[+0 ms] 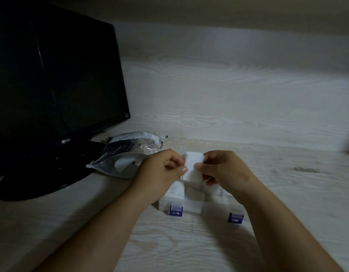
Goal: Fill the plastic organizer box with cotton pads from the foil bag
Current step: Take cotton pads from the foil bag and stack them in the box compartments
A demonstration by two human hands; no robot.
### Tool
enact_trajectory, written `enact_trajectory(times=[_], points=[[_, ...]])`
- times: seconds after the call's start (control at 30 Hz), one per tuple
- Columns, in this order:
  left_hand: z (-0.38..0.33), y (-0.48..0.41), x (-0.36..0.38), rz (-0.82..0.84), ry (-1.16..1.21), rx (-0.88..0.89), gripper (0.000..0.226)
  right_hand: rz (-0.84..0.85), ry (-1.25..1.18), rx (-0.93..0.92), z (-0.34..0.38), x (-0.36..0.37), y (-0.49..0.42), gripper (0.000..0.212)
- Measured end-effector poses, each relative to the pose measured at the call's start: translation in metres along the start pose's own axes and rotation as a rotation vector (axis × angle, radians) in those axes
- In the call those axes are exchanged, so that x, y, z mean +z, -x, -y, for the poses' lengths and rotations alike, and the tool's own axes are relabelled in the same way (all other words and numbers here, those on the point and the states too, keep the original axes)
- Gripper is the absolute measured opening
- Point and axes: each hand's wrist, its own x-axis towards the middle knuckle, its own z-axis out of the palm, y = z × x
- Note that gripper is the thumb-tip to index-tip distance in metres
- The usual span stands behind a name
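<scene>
**While the Box Stands Part Filled, One Stack of Pads Is Held Over It**

Head view.

- **Cotton pads** (191,169): one white stack, its sheets too close to count. It is held just above the far side of the organizer box, between both hands.
- **Left hand** (162,165): one. Its thumb and curled fingers pinch the stack's left edge.
- **Right hand** (220,167): one. It pinches the right edge the same way. Judged purpose: a grip on both sides keeps the loose stack square, so it can go into a compartment whole.
- **Organizer box** (209,208): one, clear plastic, on the bench (189,244) directly under the hands, which keeps the drop short. The near-left compartment shows white pads and the near-middle one looks bare. The others are hidden or too dim to tell.
- **Blue latches:** two, on the box's near wall, one left (176,210) and one right (236,217).
- **Foil bag** (126,154): one, lying just left of the box, probably kept within reach for the next handful. White pads show through its clear side.
- **Monitor** (52,75): one, dark, at far left.
</scene>
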Motion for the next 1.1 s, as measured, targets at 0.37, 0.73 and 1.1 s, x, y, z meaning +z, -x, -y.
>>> enact_trajectory(times=[0.37,0.73,1.1], points=[[0.0,0.004,0.006,0.056,-0.149,0.111,0.018,-0.032,0.026,0.04,0.005,-0.01,0.002,0.007],[-0.002,0.009,0.008,0.163,-0.371,0.156,0.014,0.163,0.181,0.256,0.008,-0.004,0.005,0.017],[-0.003,0.008,0.008,0.214,-0.551,0.196,0.007,0.157,0.299,0.295,0.007,0.005,0.006,0.018]])
